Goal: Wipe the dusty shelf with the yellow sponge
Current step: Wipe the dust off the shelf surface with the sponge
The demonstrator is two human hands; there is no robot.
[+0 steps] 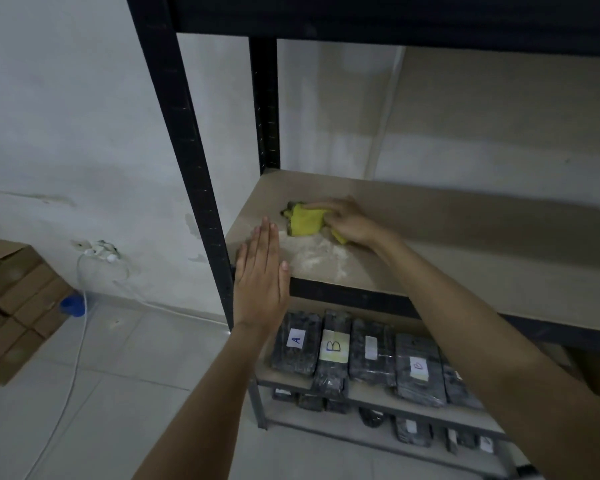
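- The yellow sponge point(303, 221) is held down on the shelf point(447, 237), near the left front corner, a little in from the edge.
- It is gripped by the right hand point(349, 221); the fingers are curled over its right end, and a yellow bit shows below the palm. The grip underneath is hidden.
- The sponge looks crumpled, more cloth-like than block-like; its long axis is judged to run roughly left-right, along the shelf front.
- The left hand point(262, 277) is flat with straight fingers kept together, nothing held. It is placed at the front left edge of the shelf, beside the black upright post point(187, 133); whether it touches the board cannot be told.
- A pale dust patch point(317, 254) lies on the board just in front of the sponge, between the sponge and the front edge, and just right of the left fingertips.
- Key relation: the dust lies toward the person from the sponge, so a pull stroke toward the front edge is judged to be called for. The right hand is the nearer working hand; the left is possibly set as a stop or catch at the edge.
- Wiping is judged as under way, not finished: dust is plainly left.
- Risk: dust may be pushed off the edge onto the wrapped labelled packs point(329, 351) on the lower shelf.
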